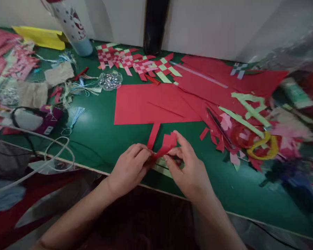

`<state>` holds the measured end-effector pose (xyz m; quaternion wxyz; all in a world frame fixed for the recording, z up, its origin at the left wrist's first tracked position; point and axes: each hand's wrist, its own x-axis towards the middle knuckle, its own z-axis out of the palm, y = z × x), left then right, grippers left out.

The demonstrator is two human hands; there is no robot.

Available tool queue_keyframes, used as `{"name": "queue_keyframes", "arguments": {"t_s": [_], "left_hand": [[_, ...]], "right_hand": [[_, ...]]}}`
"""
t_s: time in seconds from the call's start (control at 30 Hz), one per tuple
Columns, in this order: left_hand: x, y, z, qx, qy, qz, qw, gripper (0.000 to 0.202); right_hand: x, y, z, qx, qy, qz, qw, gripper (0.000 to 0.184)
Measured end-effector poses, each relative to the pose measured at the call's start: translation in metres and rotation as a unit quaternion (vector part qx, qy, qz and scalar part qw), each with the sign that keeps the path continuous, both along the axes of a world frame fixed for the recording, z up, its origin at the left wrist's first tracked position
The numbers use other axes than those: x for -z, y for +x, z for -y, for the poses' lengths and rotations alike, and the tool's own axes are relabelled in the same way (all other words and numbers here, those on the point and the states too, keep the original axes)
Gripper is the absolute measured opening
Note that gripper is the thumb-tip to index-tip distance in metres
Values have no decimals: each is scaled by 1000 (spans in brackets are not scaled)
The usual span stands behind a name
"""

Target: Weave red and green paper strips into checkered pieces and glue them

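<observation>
Near the front edge of the green table, my left hand is closed on the lower end of red paper strips. One strip points up and away from it. My right hand pinches the other side of the red paper piece, whose top edge looks stepped or folded. Pale green paper strips lie beneath, between the hands, and are partly hidden. Just beyond both hands a large red paper sheet lies flat on the table.
Woven red and green paper pieces lie at the back beside a tumbler. A clear dish of beads and tassels are on the left. To the right are yellow-handled scissors among paper scraps. A white cable crosses the left edge.
</observation>
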<state>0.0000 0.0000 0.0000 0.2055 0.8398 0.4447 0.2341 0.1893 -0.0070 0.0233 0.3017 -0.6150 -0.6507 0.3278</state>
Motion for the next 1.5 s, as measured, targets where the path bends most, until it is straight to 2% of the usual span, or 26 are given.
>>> {"name": "queue_keyframes", "arguments": {"t_s": [0.23, 0.53, 0.7, 1.0, 1.13, 1.3, 1.37, 1.5], "left_hand": [[0, -2, 2, 13, 4, 0, 1000, 23], [0, -4, 1, 27, -32, -11, 999, 14], [2, -3, 1, 24, -17, -12, 999, 13], [3, -3, 0, 28, -36, 9, 999, 15], [0, -4, 0, 29, -31, 36, 998, 19], [-2, -5, 0, 47, -65, 33, 996, 20], [-2, -6, 0, 46, -64, 24, 997, 20], [0, -5, 0, 40, -43, 13, 998, 14]], "right_hand": [[2, -1, -2, 8, -10, 17, 1000, 62], [4, -2, -3, -4, -5, 6, 1000, 59], [2, 2, 1, -3, 11, -5, 1000, 57], [-3, 5, 14, -66, 16, -10, 998, 38], [-1, 4, 16, -95, 29, -9, 995, 36], [1, 3, 18, -122, 37, 5, 992, 32], [1, 3, 18, -135, 50, 8, 990, 28], [2, 13, 18, -140, 102, 50, 984, 33]]}}
